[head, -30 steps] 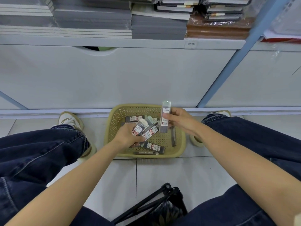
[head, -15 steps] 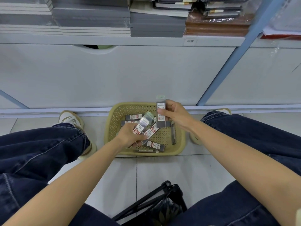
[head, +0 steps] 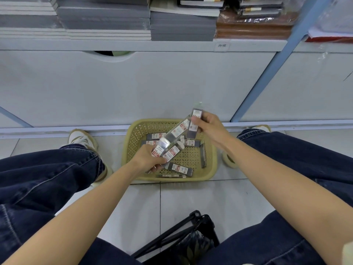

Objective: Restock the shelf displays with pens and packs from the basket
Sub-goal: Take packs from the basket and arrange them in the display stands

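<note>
Packs (head: 179, 168) — small print mostly illegible

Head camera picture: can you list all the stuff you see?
basket: one, yellowish, floor between feet
loose packs: about five, dark with red-white labels, inside basket
pen: one, dark, basket's right side
held packs: a few, clear and dark, left hand
single pack: one, dark, right hand
notebook stacks: several, grey, shelf above
brown stack: one, brown, shelf's right
tape roll: one, cream, floor right of basket
shoes: two, white, beside basket
left hand: one, over basket, holding packs
right hand: one, over basket's back edge, pinching pack
</note>
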A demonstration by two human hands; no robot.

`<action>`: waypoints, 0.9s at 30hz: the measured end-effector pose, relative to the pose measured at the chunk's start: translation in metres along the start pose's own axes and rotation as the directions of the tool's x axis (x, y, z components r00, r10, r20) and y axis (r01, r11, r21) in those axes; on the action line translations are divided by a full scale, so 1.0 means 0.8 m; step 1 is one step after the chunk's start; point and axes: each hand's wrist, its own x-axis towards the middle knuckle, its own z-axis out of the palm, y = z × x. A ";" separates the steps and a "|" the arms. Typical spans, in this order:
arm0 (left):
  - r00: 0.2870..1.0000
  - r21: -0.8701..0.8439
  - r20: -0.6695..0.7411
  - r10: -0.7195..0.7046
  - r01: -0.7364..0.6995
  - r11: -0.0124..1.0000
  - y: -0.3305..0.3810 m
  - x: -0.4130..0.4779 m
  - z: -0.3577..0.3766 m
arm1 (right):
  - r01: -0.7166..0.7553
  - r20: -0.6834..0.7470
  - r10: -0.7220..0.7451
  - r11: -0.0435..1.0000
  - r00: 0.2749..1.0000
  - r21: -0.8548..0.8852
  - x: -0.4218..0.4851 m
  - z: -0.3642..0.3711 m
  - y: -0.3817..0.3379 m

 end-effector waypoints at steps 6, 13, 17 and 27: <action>0.997 -0.255 -0.073 -0.018 -0.001 0.967 0.002 -0.002 -0.004 | -0.139 0.103 0.135 0.990 0.986 0.038 0.001 -0.016 0.007; 0.991 -0.231 -0.080 0.105 -0.120 0.965 0.021 -0.009 0.013 | -0.158 0.211 0.149 0.987 0.966 0.030 -0.011 0.014 0.017; 0.979 -0.322 -0.084 0.188 -0.205 0.924 0.028 -0.015 0.025 | -0.107 0.143 0.090 0.987 0.986 0.117 -0.012 0.022 0.014; 0.934 -0.366 -0.258 0.248 -0.332 0.869 0.062 -0.018 0.021 | -0.044 0.088 0.016 0.943 0.996 0.330 -0.013 0.035 -0.016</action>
